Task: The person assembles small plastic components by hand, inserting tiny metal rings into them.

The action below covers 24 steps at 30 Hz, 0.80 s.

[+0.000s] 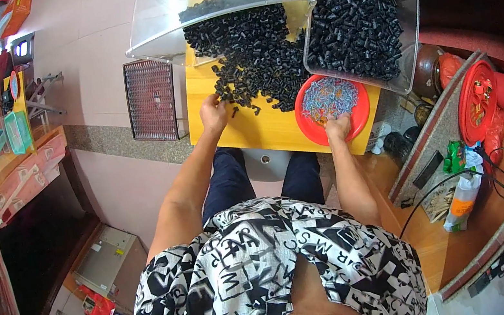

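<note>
The left hand (pixel 213 112) reaches the edge of the heap of small black plastic parts (pixel 254 59) on the yellow surface (pixel 261 131), fingers curled among them. The right hand (pixel 338 126) dips into the red bowl (pixel 317 133) of small multicoloured pieces (pixel 329 97), fingers bunched; what they pinch is unclear.

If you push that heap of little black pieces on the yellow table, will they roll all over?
Probably some would. The black pieces look like short, stubby plastic tubes lying loosely heaped, so they would likely slide and scatter. A few already lie apart near the left hand. Each looks light and stiff, judging by its small size.
</note>
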{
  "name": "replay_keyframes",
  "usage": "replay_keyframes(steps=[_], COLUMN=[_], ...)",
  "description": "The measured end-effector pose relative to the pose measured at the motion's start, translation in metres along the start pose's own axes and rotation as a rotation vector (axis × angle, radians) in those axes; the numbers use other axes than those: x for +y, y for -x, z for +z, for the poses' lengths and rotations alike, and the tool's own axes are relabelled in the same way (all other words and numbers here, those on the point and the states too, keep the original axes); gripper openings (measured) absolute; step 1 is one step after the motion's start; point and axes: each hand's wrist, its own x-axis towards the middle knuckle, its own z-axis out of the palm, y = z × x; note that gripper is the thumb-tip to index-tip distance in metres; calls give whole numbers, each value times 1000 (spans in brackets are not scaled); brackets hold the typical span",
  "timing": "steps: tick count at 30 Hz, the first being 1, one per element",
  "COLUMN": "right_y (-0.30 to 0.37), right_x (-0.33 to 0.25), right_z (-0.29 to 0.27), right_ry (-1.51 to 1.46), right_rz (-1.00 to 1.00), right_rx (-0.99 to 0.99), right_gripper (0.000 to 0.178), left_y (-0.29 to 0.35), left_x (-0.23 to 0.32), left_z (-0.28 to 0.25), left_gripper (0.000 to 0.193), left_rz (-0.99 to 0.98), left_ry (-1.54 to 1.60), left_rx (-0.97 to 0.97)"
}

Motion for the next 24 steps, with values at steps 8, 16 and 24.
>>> replay_keyframes(steps=[8, 16, 24], right_y=[24, 13, 21], right_x=[-32, -12, -40], right_z=[-18, -4, -50], right_ry=[33, -420, -862], right_rz=[28, 326, 589], right_rx=[29, -9, -302], right_gripper=[22, 14, 11], left_y=[-41, -43, -36], left_x=[39, 47, 32], left_z=[15, 25, 18], left_gripper=[22, 20, 12], left_rz=[8, -20, -32], left_ry=[-127, -229, -3], left_rx=[-4, -25, 27])
